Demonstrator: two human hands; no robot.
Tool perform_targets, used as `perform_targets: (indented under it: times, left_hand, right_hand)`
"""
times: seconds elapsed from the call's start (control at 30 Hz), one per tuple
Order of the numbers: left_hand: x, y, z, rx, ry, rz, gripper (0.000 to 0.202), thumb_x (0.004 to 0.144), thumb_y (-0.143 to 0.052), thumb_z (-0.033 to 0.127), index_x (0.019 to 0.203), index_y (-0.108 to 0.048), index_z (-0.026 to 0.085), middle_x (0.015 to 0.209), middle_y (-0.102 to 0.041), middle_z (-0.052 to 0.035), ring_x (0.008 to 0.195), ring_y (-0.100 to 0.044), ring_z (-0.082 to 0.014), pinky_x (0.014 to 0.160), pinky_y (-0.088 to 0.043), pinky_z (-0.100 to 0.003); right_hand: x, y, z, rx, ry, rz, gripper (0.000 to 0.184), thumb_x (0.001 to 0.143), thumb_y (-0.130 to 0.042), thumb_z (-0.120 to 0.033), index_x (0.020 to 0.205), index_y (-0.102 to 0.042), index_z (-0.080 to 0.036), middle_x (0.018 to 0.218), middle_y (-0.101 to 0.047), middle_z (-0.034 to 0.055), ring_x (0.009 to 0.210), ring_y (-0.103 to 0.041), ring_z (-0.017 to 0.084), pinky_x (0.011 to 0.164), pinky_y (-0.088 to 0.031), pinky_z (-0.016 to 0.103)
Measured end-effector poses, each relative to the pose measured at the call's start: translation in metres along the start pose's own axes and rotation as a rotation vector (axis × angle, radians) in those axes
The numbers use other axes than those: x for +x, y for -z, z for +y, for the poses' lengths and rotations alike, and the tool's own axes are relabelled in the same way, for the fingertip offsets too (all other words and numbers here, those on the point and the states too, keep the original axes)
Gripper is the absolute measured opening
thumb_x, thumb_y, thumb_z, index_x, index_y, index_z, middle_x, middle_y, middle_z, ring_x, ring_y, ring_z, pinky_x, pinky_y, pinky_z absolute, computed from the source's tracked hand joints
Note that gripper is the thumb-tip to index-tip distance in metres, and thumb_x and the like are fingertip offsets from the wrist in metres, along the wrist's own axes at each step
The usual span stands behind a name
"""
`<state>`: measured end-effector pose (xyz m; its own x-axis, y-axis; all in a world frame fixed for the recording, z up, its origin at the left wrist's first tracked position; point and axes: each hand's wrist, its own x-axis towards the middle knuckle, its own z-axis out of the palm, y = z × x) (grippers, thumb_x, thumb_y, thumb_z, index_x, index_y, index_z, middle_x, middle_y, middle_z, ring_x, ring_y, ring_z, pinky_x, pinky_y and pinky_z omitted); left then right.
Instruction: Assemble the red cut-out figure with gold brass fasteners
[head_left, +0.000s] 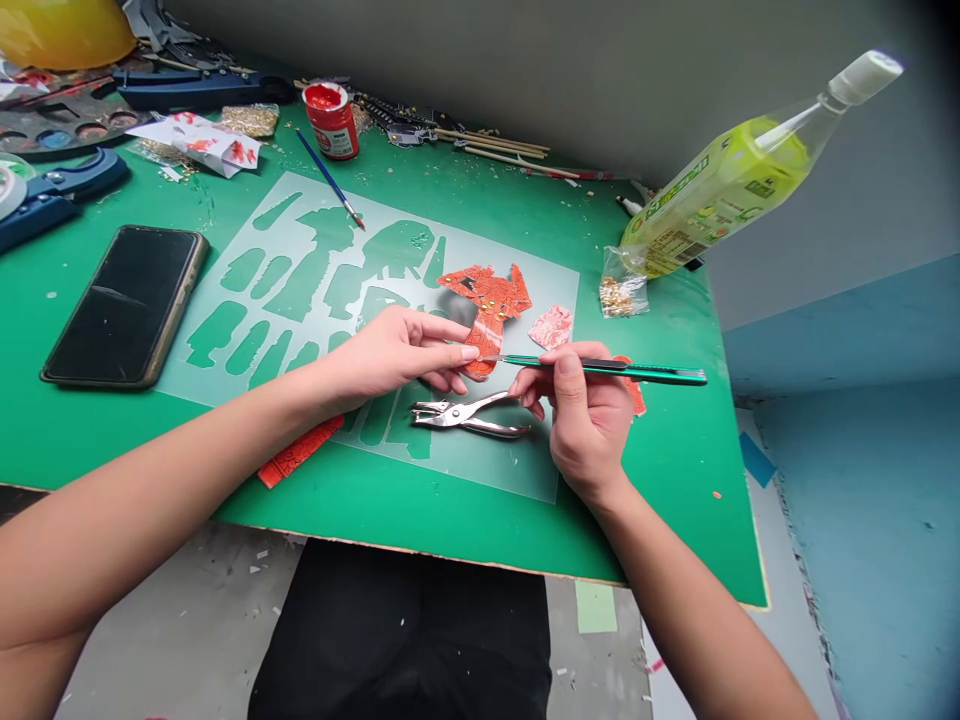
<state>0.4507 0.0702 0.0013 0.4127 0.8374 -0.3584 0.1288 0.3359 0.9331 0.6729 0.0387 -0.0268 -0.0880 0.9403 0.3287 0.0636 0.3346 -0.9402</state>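
Between its thumb and fingers, my left hand [409,350] grips the lower end of a red cut-out piece [491,300] with dark line patterns and small gold dots. My right hand [592,415] is closed around slim green-and-black tweezers [630,370], whose tip meets the red piece beside my left thumb. Just below both hands, a silver hole punch [469,413] rests on a translucent stencil sheet [525,470] with many cut-out shapes. A crumpled pink-and-white scrap [552,327] lies by the right hand. Another red strip [301,452] is partly under my left forearm.
On the green table [697,530] lie a phone [127,305], a paintbrush [330,180], an open red paint jar [330,120] and blue-handled tools [64,195]. A tall yellow-green bottle [720,190] stands at the back right, beside a small bag of gold bits [622,290].
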Motion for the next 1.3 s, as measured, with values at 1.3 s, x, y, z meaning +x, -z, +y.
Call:
perform_targets:
  times: [1.3]
  left_hand:
    - [-0.003, -0.004, 0.004, 0.043, -0.007, -0.117, 0.022, 0.089, -0.077, 0.035, 0.1, -0.086, 0.019, 0.097, -0.084, -0.009, 0.095, -0.08, -0.0224, 0.092, -0.064, -0.034]
  right_hand:
    - [0.014, 0.014, 0.005, -0.914, 0.762, -0.3, 0.006, 0.102, -0.066, -0.022, 0.102, -0.071, -0.026, 0.084, -0.066, 0.0037, 0.075, -0.055, 0.019, 0.068, -0.047, 0.034]
